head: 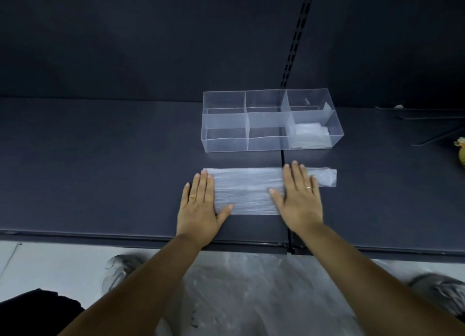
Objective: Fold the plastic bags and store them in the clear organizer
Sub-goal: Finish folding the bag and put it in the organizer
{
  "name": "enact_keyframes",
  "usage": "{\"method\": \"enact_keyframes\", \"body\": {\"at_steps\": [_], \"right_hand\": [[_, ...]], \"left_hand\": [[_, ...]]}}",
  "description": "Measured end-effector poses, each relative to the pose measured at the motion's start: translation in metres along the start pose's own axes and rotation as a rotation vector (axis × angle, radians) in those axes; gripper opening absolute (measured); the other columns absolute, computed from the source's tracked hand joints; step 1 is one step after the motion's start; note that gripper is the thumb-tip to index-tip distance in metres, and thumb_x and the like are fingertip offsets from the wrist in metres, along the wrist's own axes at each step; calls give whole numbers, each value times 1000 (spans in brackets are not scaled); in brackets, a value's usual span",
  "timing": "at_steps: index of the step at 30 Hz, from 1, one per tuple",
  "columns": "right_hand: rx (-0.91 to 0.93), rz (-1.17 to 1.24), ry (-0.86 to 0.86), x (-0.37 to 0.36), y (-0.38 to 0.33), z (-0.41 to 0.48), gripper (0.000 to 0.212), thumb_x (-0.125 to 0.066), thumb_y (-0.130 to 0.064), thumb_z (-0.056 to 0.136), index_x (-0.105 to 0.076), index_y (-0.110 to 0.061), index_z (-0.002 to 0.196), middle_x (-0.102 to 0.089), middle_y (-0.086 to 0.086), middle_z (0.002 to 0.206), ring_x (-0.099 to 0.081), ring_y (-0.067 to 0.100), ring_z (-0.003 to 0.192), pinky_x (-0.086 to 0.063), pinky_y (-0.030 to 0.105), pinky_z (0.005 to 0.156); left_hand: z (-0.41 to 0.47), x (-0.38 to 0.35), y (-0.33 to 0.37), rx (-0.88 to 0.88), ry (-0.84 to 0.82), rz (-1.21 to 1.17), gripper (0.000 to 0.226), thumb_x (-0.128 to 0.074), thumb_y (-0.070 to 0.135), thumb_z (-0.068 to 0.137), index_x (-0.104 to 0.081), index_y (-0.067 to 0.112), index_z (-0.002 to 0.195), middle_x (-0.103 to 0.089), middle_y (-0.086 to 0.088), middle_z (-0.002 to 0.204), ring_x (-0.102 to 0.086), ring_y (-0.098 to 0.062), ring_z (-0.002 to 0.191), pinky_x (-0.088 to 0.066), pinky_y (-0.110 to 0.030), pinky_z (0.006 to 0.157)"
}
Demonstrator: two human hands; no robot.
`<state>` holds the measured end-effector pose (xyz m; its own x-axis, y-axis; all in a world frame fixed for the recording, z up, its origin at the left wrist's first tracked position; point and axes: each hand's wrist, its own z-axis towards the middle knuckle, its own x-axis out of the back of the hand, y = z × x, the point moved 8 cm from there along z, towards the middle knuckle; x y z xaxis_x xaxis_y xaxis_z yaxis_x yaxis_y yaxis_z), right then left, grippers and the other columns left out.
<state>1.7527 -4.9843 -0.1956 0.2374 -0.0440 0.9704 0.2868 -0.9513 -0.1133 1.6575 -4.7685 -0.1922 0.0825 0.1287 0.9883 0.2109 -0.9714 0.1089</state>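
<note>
Head view shows your left hand (198,204) and right hand (299,197), both spread flat, pressing one plastic bag (251,192) folded into a long strip at frame center. The dark shelf (100,172) extends wide to the left, and its front edge runs just below your wrists. Just above the strip, apart from it, one clear organizer (226,144) has six compartments. Its lower-right compartment holds one folded bag (310,135). A yellow object (461,151) sits at the right edge.
</note>
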Motion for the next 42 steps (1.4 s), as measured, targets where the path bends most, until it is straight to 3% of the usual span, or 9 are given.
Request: {"method": "enact_keyframes", "body": {"at_steps": [7, 11, 20, 24, 28, 33, 35, 39, 42], "right_hand": [[-79, 60, 199, 39, 51, -23, 69, -40, -47, 97, -21, -9, 151, -18, 15, 158, -17, 31, 145, -7, 48, 118], [137, 218, 280, 44, 28, -60, 42, -75, -32, 80, -61, -14, 115, -56, 7, 117, -54, 30, 107, -36, 39, 87], [36, 337, 160, 33, 10, -50, 6, -64, -9, 88, -67, -13, 84, -59, 4, 95, -55, 26, 92, -37, 34, 80], [-16, 537, -3, 34, 22, -45, 10, -57, -12, 93, -65, -13, 87, -57, 3, 98, -57, 23, 96, -42, 32, 87], [-35, 578, 32, 48, 32, -54, 2, -63, -17, 90, -62, -19, 89, -51, -3, 102, -54, 18, 99, -39, 30, 93], [325, 127, 117, 55, -16, -64, 88, -74, -49, 72, -31, -26, 146, -21, -8, 155, -12, 13, 144, 8, 35, 116], [411, 79, 92, 43, -35, -64, 76, -72, -37, 78, -39, -23, 144, -33, -7, 152, -22, 14, 143, 5, 37, 118], [258, 491, 226, 47, -22, -53, 13, -68, -6, 83, -73, -14, 92, -71, -5, 105, -63, 22, 100, -44, 35, 96], [1, 761, 121, 39, 8, -37, 11, -68, -12, 87, -70, -21, 82, -66, -7, 93, -62, 14, 87, -45, 22, 83]], "left_hand": [[-6, 11, -23, 103, -79, 8, 100, -8, 75, 83, 10, 3, 150, 13, -13, 160, 14, -24, 147, 10, -39, 119], [-13, 38, 30, -197, 89, -108, 78, -45, 51, 95, -20, 2, 150, -15, -13, 159, -11, -26, 148, -1, -40, 120], [-18, 4, 104, -328, -64, -205, 80, -38, 57, 96, -7, 13, 154, 1, -1, 162, 6, -13, 148, 18, -24, 115], [-14, 18, 102, -278, 53, -233, 65, -51, 45, 95, -35, 12, 148, -30, -1, 156, -26, -16, 144, -10, -31, 118], [-15, 37, 107, -321, 194, -179, 51, -91, 8, 54, -75, 12, 103, -72, 0, 111, -69, -17, 101, -54, -32, 86], [-18, 47, 111, -337, 270, -125, 44, -91, 7, 44, -77, 14, 85, -75, 3, 93, -71, -14, 84, -56, -26, 73], [-21, 49, 113, -328, 270, -125, 36, -89, 11, 50, -77, 18, 83, -75, 6, 90, -71, -13, 81, -55, -26, 76], [-15, 49, 95, -243, 152, -69, 6, -71, 21, 79, -73, 25, 84, -71, 13, 86, -66, -9, 83, -41, -27, 93], [-4, 48, 51, -83, 75, -222, 21, -52, 31, 96, -72, 31, 100, -72, 13, 100, -62, -12, 98, -24, -28, 94]]}}
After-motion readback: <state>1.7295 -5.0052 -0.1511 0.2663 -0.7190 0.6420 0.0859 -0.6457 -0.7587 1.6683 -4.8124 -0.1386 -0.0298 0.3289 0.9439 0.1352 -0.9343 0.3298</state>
